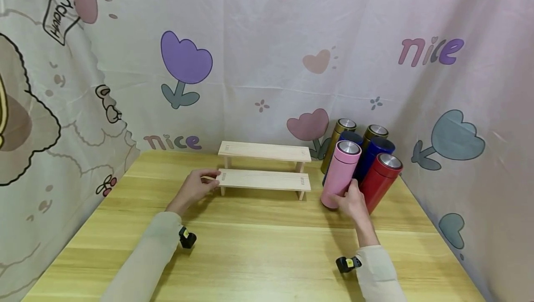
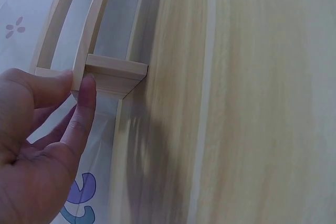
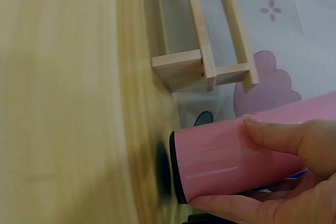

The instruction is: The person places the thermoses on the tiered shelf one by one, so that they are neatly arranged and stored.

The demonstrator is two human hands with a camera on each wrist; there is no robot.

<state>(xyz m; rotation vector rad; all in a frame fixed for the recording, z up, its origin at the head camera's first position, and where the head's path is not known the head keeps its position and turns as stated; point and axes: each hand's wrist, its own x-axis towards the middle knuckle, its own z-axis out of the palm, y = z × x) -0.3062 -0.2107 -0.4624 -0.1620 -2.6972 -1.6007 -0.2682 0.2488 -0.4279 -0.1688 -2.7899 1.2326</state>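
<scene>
A two-step wooden shelf (image 1: 264, 179) stands at the back middle of the table. At the left end of its lower board, my left hand (image 1: 197, 188) pinches the edge between thumb and fingers, as the left wrist view shows up close. My right hand (image 1: 352, 201) grips a pink thermos bottle (image 1: 340, 172) by its lower part, thumb on the side facing the shelf. The bottle has a silver-topped lid and a black base; in the right wrist view a dark shadow or reflection lies on the wood just beyond that base. A red thermos bottle (image 1: 380, 182) is right beside this hand.
Behind the pink and red bottles stand two blue bottles (image 1: 377, 151) and two gold bottles (image 1: 375, 133), partly hidden. A printed cloth (image 1: 258, 61) hangs behind and on both sides of the wooden table (image 1: 267, 255).
</scene>
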